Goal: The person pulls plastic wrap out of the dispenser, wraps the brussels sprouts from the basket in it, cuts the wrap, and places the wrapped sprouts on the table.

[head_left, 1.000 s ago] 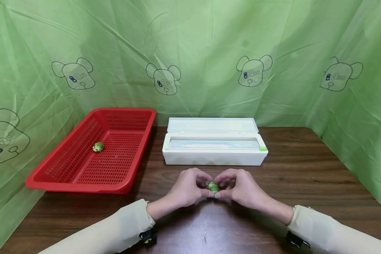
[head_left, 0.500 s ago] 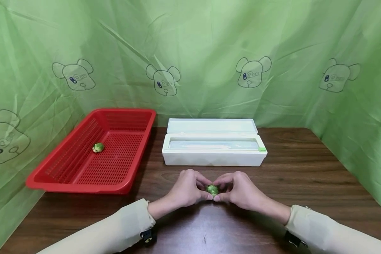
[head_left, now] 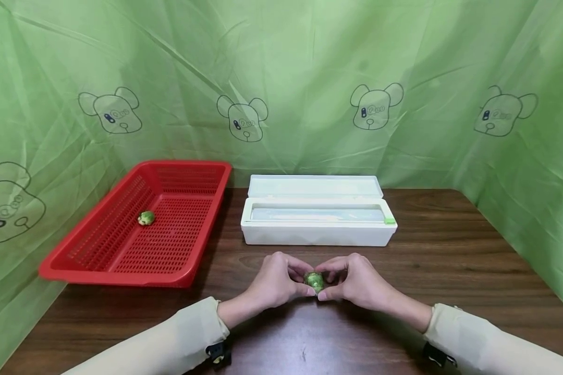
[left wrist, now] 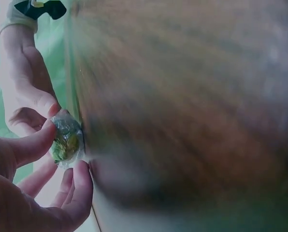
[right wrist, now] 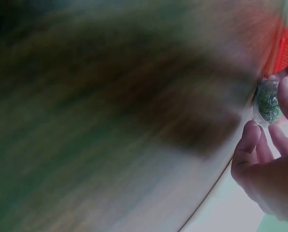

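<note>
A small green Brussels sprout [head_left: 315, 282], wrapped in clear cling film, is held between both hands low over the front middle of the table. My left hand [head_left: 274, 281] pinches it from the left with thumb and fingers. From the right, my right hand [head_left: 362, 281] grips it the same way, the two thumbs nearly meeting at its near side. Crinkled, shiny film shows round the sprout [left wrist: 66, 140] in the left wrist view. The wrapped sprout [right wrist: 268, 101] lies near the right edge of the right wrist view, partly covered by fingers.
Behind the hands stands a white cling film dispenser [head_left: 316, 234], lid raised, with a green slider [head_left: 389, 221] at its right end. A red perforated basket [head_left: 122, 277] at left holds one sprout [head_left: 146, 218]. Green curtain [head_left: 309, 52] encloses the wooden table [head_left: 450, 260].
My fingers have shifted slightly around the wrapped sprout, and more of it shows between the hands. The thumbs have come slightly nearer the table's front. Basket and dispenser stay put.
</note>
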Demonstrator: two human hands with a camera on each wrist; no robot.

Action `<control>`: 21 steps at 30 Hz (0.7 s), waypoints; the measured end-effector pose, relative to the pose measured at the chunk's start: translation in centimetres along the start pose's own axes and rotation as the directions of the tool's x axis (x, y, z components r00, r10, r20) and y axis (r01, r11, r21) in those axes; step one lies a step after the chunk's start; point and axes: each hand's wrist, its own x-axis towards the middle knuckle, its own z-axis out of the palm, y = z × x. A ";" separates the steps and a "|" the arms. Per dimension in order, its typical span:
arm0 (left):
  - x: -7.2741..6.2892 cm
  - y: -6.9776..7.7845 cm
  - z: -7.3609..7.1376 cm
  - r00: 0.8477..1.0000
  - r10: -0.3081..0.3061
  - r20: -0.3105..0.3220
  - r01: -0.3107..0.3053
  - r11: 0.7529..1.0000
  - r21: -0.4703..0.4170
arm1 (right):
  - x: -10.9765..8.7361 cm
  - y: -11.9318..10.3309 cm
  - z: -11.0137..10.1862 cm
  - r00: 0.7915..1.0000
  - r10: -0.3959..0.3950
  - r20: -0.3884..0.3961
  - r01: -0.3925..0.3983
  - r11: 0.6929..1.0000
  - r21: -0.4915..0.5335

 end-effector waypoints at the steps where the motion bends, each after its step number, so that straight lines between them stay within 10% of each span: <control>1: -0.1 0.0 0.0 1.000 -0.001 -0.002 0.001 1.000 -0.006 | 0.0 0.0 0.0 1.000 0.007 0.001 -0.007 1.000 0.003; 21: -0.5 0.9 0.4 0.999 -0.047 -0.003 0.047 0.997 -0.061 | -0.3 0.2 -0.3 0.999 0.044 0.014 -0.045 0.997 0.065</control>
